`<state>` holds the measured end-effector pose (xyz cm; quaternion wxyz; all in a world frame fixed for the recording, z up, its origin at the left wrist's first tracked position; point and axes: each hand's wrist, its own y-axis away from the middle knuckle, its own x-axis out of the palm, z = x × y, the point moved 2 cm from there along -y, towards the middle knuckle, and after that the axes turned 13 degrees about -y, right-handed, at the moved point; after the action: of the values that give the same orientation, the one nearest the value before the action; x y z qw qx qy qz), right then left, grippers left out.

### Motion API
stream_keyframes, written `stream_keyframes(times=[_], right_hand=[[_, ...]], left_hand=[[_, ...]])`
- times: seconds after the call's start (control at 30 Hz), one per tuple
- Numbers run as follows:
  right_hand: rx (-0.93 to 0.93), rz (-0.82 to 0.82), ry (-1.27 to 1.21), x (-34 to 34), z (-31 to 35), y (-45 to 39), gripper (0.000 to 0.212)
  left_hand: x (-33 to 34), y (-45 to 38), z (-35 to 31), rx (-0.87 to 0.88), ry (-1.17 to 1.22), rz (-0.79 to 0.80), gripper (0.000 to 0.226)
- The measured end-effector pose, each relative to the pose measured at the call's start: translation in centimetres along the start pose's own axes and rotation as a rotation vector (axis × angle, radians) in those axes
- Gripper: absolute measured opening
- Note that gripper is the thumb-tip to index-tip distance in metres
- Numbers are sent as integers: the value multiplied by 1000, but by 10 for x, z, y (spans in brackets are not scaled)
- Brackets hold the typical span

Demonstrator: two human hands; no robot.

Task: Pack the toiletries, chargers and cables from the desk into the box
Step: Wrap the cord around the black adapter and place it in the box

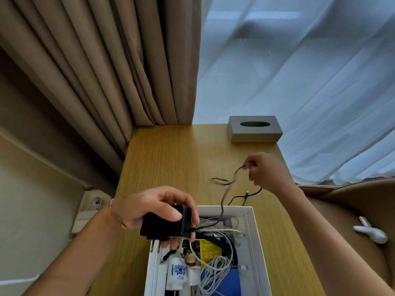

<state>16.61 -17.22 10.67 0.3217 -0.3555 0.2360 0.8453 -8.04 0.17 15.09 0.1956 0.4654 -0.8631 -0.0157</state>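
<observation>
L hand [149, 208] clamps black charger [165, 224] over box [250, 231] at lower centre, R hand [265, 169] pinches its thin cable [226, 182] mid-right above desk [171, 163], prob gathering slack so I can drop both in w/o tangling.

Black blocky charger adapter [165, 223] held up over near-left corner of open white rectangular box [255, 242], metal prongs pointing down. Its thin black cable [226, 189] runs up and loops loosely above the wooden desk [171, 159], motion-blurred. Box holds coiled white cables [215, 272], white tube with blue flower print [177, 272], yellow packet [208, 251].
</observation>
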Motion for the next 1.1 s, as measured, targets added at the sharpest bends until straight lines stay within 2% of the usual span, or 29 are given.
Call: stream_keyframes(times=[0.03,0.07,0.1,0.13,0.2,0.23,0.27,0.33,0.4,0.47,0.53,0.63,0.73,0.8,0.87,0.93,0.97,1.03,1.1], right_hand=[[11,-78,235,-1,0,-1,21],[-5,-111,331,0,1,0,23],[-60,-69,262,1,7,1,26],[-140,42,46,4,15,3,29],[-266,435,-520,17,43,21,40],[-309,618,-696,26,54,31,44],[-341,738,-809,35,59,40,44],[-334,818,-921,45,58,47,37],[-290,728,-982,50,46,45,28],[-211,560,-972,59,36,42,21],[-92,417,-930,73,30,41,25],[-11,337,-724,94,29,47,29],[-8,264,-677,94,35,49,29],[-69,179,-612,82,40,43,28],[-183,131,-419,66,47,35,25],[-284,133,-269,55,53,30,24],[-320,121,-242,49,55,28,25],[-359,67,-247,39,57,24,24],[-346,8,-307,29,54,19,22]], left_hand=[[2,0,-1,-14,-33,16,29],[2,-2,-1,-27,-76,0,30],[2,-3,-1,-34,-125,-48,30],[0,-4,0,-29,-163,-115,31],[-2,-6,0,3,-145,-253,29],[-4,-6,1,16,-95,-314,28],[-7,-6,1,29,-37,-377,28],[-12,-4,4,58,64,-502,30],[-16,1,7,96,131,-605,34],[-20,5,10,165,208,-657,43],[-23,6,10,270,301,-651,52],[-26,4,11,399,400,-630,55],[-21,-3,15,358,425,-462,56],[-13,-9,15,207,240,-240,64],[-4,-13,17,66,14,-54,69],[2,-17,18,-4,8,9,60],[3,-19,19,-22,60,-44,51],[0,-20,24,-47,104,-305,40],[-4,-19,28,-80,99,-532,50]])
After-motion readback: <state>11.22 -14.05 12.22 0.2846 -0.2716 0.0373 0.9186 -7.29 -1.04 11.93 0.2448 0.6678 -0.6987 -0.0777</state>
